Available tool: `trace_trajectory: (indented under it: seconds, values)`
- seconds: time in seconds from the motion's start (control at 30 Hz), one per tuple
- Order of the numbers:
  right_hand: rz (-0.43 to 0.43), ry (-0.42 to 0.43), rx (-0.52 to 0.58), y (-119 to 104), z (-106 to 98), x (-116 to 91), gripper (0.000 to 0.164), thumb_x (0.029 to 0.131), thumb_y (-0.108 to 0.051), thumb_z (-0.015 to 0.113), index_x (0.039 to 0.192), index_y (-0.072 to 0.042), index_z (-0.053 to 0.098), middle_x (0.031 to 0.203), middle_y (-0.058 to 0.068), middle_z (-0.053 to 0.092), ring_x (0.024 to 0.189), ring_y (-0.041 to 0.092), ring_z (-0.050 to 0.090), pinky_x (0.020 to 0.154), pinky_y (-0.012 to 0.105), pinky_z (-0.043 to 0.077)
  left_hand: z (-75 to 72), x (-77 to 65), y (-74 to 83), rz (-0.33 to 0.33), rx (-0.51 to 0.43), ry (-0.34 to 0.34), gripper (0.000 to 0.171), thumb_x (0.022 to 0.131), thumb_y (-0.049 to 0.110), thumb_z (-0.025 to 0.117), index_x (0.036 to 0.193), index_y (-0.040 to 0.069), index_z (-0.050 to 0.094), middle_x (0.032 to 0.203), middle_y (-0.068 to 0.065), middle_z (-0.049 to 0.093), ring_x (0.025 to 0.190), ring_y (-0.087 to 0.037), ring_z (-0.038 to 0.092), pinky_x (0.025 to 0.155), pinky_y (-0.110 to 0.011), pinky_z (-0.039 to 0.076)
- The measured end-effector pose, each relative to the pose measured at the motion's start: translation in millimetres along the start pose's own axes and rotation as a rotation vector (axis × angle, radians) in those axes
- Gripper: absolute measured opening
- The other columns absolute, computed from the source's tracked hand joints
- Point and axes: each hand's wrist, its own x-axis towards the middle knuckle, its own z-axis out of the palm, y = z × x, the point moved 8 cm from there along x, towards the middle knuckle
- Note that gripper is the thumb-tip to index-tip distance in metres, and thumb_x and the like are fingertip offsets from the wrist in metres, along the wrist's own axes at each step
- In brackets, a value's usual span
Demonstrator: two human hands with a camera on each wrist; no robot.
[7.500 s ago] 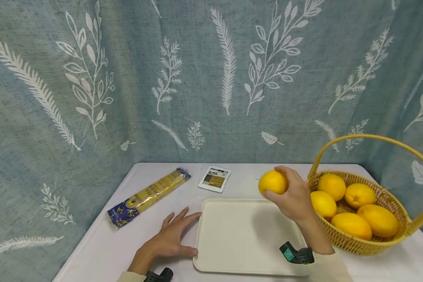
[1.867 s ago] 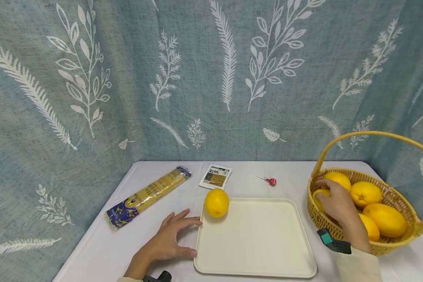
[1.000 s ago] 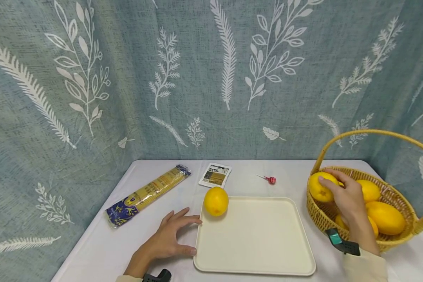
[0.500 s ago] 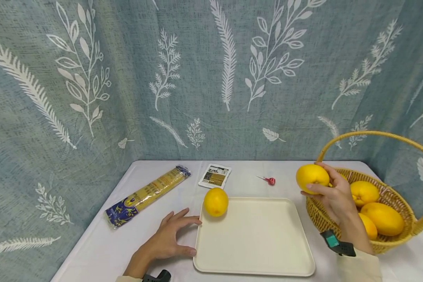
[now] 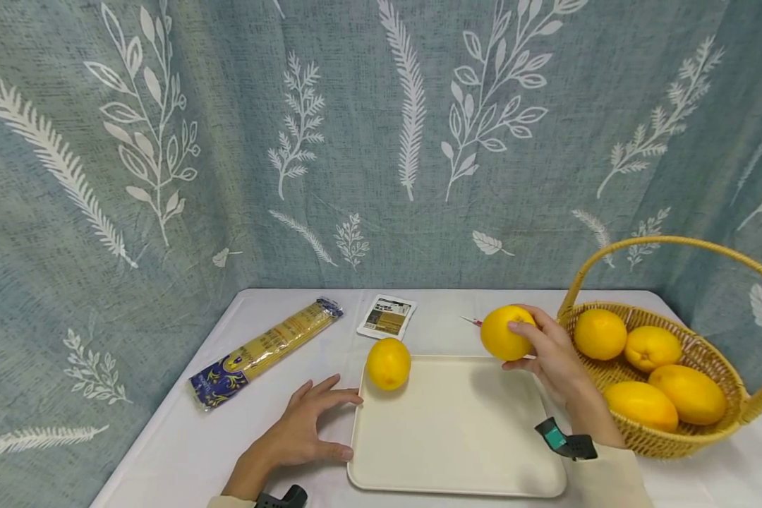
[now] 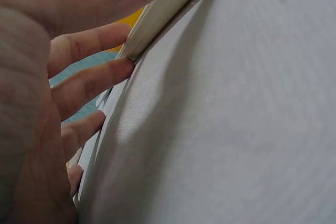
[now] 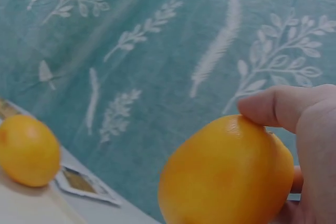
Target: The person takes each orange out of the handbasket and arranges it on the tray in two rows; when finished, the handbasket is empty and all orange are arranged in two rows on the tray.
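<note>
My right hand (image 5: 549, 356) grips a yellow orange (image 5: 506, 333) between thumb and fingers, above the far right corner of the cream tray (image 5: 457, 430). In the right wrist view the thumb lies on top of this orange (image 7: 226, 171), and the other fingers are mostly hidden behind it. A second orange (image 5: 389, 364) sits in the tray's far left corner. My left hand (image 5: 298, 427) rests with spread fingers at the tray's left edge, index fingertip and thumb right at the rim. In the left wrist view, fingertips (image 6: 123, 69) meet the tray's outer side.
A wicker basket (image 5: 648, 448) with a tall handle stands at the right, holding several yellow fruits (image 5: 686, 394), some oval. Behind the tray lie a flat white packet (image 5: 386, 317) and a lollipop (image 5: 471, 321), partly covered by the held orange. A spaghetti pack (image 5: 267, 353) lies at the left.
The first orange went from my right hand to the tray's far left corner. My right hand then took another from the basket and carried it left over the tray. The left hand stays put.
</note>
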Motion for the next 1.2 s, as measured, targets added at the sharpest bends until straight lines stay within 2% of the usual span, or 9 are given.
trace_trajectory:
  seconds: [0.13,0.33,0.47,0.67,0.83,0.93,1.2]
  values:
    - [0.042,-0.035,-0.028,13,12,6,0.049,0.108,-0.030,0.048,0.146,-0.001,0.036,0.129,0.017,0.048,0.096,0.024,0.063,0.070,0.035,0.063,-0.3,0.1,-0.3,0.000,-0.007,0.002,0.071,0.065,0.055,0.089,0.128,0.032,0.066,0.143,0.001,0.061,0.147,-0.045,0.032,0.118,-0.072,0.005]
    - [0.117,-0.061,-0.068,35,29,12,0.054,0.108,-0.043,0.043,0.149,-0.008,0.036,0.128,0.026,0.050,0.079,0.032,0.071,0.058,0.029,0.059,-0.6,-0.6,-1.3,-0.014,-0.002,-0.002,0.071,0.065,0.056,0.088,0.128,0.034,0.066,0.144,0.001,0.061,0.148,-0.044,0.031,0.119,-0.072,0.005]
    - [0.147,-0.044,-0.110,48,41,17,0.055,0.107,-0.047,0.045,0.145,-0.008,0.042,0.115,0.024,0.056,0.068,0.029,0.070,0.050,0.025,0.054,0.0,-1.1,-1.2,-0.012,-0.003,-0.005,0.070,0.066,0.055,0.088,0.129,0.034,0.065,0.145,0.001,0.060,0.148,-0.045,0.031,0.119,-0.072,0.005]
    - [0.168,0.033,-0.221,63,50,23,0.057,0.102,-0.054,0.050,0.131,-0.005,0.054,0.090,0.016,0.061,0.051,0.020,0.056,0.043,0.025,0.046,-0.2,-0.7,0.1,0.006,-0.008,-0.001,0.070,0.066,0.053,0.089,0.128,0.033,0.066,0.144,0.000,0.061,0.148,-0.045,0.031,0.118,-0.072,0.004]
    - [0.220,0.067,-0.419,74,52,24,0.063,0.098,-0.064,0.050,0.127,-0.008,0.057,0.080,0.011,0.059,0.044,0.018,0.048,0.037,0.023,0.040,0.3,-0.6,0.3,0.004,-0.004,-0.007,0.071,0.066,0.054,0.089,0.129,0.032,0.065,0.144,0.000,0.060,0.148,-0.044,0.031,0.119,-0.072,0.004]
    - [0.231,0.067,-0.497,77,54,24,0.068,0.097,-0.067,0.047,0.131,-0.009,0.056,0.081,0.011,0.059,0.043,0.017,0.046,0.036,0.023,0.038,-0.1,-0.7,0.9,0.007,0.002,-0.007,0.071,0.066,0.054,0.089,0.129,0.032,0.065,0.144,-0.001,0.060,0.148,-0.045,0.031,0.118,-0.073,0.005]
    - [0.229,0.062,-0.507,76,57,25,0.059,0.102,-0.055,0.047,0.145,-0.014,0.048,0.102,0.016,0.061,0.046,0.020,0.054,0.038,0.023,0.042,0.0,-0.2,0.5,0.002,0.004,-0.008,0.071,0.066,0.054,0.089,0.129,0.031,0.065,0.144,0.000,0.061,0.148,-0.045,0.031,0.118,-0.073,0.005]
